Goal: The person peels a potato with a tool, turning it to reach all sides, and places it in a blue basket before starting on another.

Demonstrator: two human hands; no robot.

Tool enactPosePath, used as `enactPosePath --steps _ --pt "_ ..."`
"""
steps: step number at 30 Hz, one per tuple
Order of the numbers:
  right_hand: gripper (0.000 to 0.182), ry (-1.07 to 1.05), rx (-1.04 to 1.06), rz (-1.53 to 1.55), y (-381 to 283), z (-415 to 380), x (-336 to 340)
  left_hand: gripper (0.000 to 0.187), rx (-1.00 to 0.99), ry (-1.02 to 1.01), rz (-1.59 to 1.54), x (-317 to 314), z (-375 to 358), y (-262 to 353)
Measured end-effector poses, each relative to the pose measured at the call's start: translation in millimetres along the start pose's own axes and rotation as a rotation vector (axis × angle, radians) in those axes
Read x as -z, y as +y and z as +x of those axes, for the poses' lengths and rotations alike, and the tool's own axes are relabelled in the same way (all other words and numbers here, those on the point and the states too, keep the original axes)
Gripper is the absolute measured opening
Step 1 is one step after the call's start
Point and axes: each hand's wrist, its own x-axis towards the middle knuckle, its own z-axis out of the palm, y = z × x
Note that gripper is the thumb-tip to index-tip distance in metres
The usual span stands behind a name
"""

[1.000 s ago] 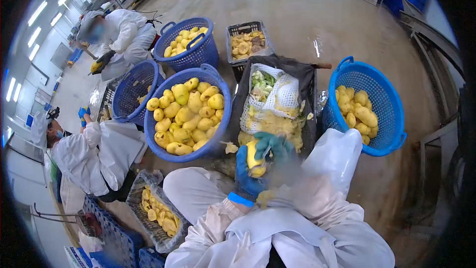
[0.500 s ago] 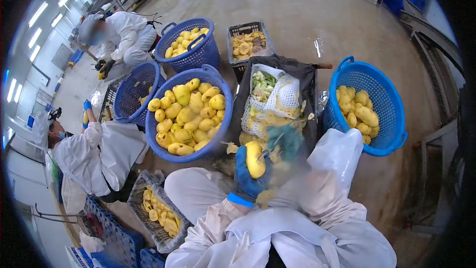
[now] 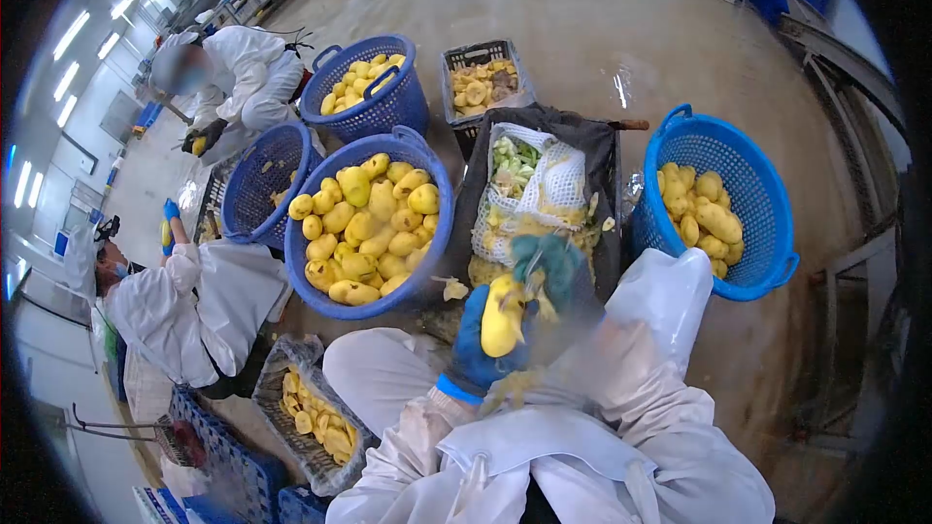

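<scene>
A yellow mango [image 3: 502, 315] is gripped in my left hand [image 3: 474, 354], which wears a blue glove and is closed around it from the left and below. At the mango's upper right is my right hand [image 3: 555, 270], in a green glove and blurred. Its fingers are closed on a peeler [image 3: 533, 283], of which only a small metal part shows. Strips of peel hang beside the mango. Just beyond both hands stands a black-lined crate [image 3: 607, 175] holding white foam netting [image 3: 558, 180], green scraps and peel.
Left of the crate is a blue-purple basket [image 3: 432, 257] full of mangoes; a blue basket [image 3: 752, 170] with mangoes stands right. A crate of yellow pieces [image 3: 316, 417] sits by my left knee. Two co-workers in white, one nearer [image 3: 160, 315], one farther [image 3: 238, 58], are at left.
My right hand has moved up and slightly away along the mango. The mango has tilted a little in my left hand, which has shifted slightly left.
</scene>
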Motion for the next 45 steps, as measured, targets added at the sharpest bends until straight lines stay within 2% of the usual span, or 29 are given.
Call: enactPosePath --steps 2,3,6,7,9,10,12,14,16,18,19,20,21,23,26,27,30,31,33,35,38,39,42,43,45 --pt "0.042 0.127 0.038 0.013 4 18 13 0.072 -0.013 -0.010 0.107 11 -6 -14" --pt "0.044 0.124 0.067 -0.083 -5 13 14 0.072 -0.037 -0.013 0.152 13 -6 -18" --pt "0.044 -0.044 0.094 -0.014 -14 -7 -7 0.069 -0.026 0.008 0.155 12 -7 -24" --pt "0.042 -0.157 0.162 -0.007 -9 -8 -12 0.068 -0.005 0.007 0.140 10 -6 -25" --pt "0.036 -0.011 0.138 -0.089 14 7 16 0.068 0.050 -0.038 0.146 8 -6 -20" --pt "0.033 0.054 0.127 -0.127 20 16 30 0.065 0.149 -0.019 0.027 9 -4 -15" --pt "0.022 0.017 0.074 0.168 6 20 22 0.060 0.340 0.056 -0.217 10 1 -4" --pt "0.021 -0.001 0.122 -0.048 -6 -2 3 0.053 0.105 0.013 -0.028 0 -3 1" --pt "0.022 -0.023 0.206 -0.333 41 2 29 0.052 -0.046 0.011 0.145 -3 -3 -7" --pt "0.023 0.094 0.091 -0.207 24 15 31 0.057 0.161 0.057 -0.180 -1 -1 -3" --pt "0.025 0.184 0.055 -0.113 -10 19 24 0.060 0.416 0.097 -0.592 1 6 11" --pt "0.027 0.101 0.195 -0.201 -18 20 21 0.064 0.672 0.128 -1.005 3 12 22" --pt "0.029 0.021 0.332 -0.293 -23 20 18 0.067 0.635 0.112 -0.927 1 13 28" --pt "0.031 -0.098 0.174 -0.028 -14 11 8 0.074 0.574 0.083 -0.782 -5 8 31" --pt "0.030 -0.156 0.204 -0.400 -15 21 14 0.077 0.513 -0.036 -0.474 3 0 20" --pt "0.028 0.056 0.176 -0.075 -3 33 21 0.080 0.445 -0.115 -0.468 3 4 26" --pt "0.027 0.092 0.109 -0.293 -8 26 33 0.083 0.446 -0.035 -0.422 -2 1 37" --pt "0.039 -0.049 0.252 -0.154 -1 20 18 0.084 0.447 -0.022 -0.323 0 -5 27" --pt "0.039 -0.212 0.225 -0.258 -3 17 15 0.085 0.434 -0.018 -0.116 4 1 13" --pt "0.022 -0.100 0.317 -0.474 4 26 25 0.087 0.299 -0.045 0.091 0 1 21" --pt "0.025 0.207 -0.145 0.123 -7 32 36 0.089 0.117 -0.097 0.350 4 9 33" --pt "0.031 -0.040 0.257 -0.496 -18 23 27 0.090 0.088 -0.109 0.403 3 7 33" --pt "0.032 -0.139 0.141 -0.019 17 19 19 0.093 0.006 -0.126 0.536 -2 7 33" --pt "0.036 0.096 -0.065 0.284 24 26 31 0.092 -0.017 -0.120 0.539 -4 6 35" --pt "0.038 0.168 -0.049 0.143 10 28 39 0.091 -0.074 -0.103 0.555 -5 6 44"
